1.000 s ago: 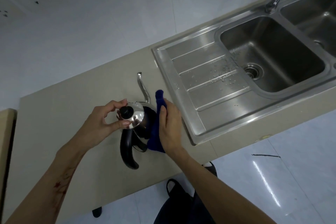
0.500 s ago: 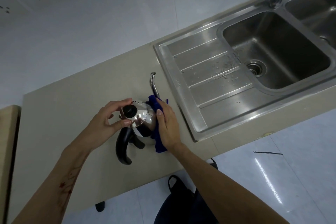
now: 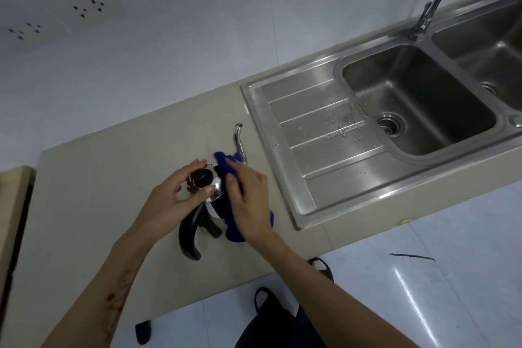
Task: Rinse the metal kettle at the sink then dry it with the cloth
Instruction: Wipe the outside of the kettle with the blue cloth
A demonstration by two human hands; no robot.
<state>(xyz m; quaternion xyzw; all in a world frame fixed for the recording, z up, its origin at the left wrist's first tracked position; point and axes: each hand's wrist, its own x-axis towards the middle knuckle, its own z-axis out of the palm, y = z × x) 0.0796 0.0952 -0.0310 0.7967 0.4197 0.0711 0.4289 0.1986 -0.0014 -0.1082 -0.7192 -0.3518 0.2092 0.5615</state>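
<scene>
A shiny metal kettle (image 3: 215, 190) with a black lid knob, a black handle and a thin curved spout stands on the beige counter, left of the sink. My left hand (image 3: 172, 200) holds its lid from above, fingers around the knob. My right hand (image 3: 250, 200) presses a blue cloth (image 3: 226, 162) against the kettle's right side, up near the lid and the base of the spout. The cloth hangs down below my palm to the counter. Most of the kettle's body is hidden under both hands.
The steel sink (image 3: 418, 102) with a wet ribbed drainboard (image 3: 319, 133) lies to the right, its tap (image 3: 432, 0) at the back. A second basin (image 3: 488, 51) sits at far right. The counter (image 3: 93, 195) ends at the near edge above a tiled floor. Wall sockets (image 3: 87, 7) are above.
My right hand has slid the cloth from the kettle's lower right side up toward the lid and spout. My left hand has stayed on the lid.
</scene>
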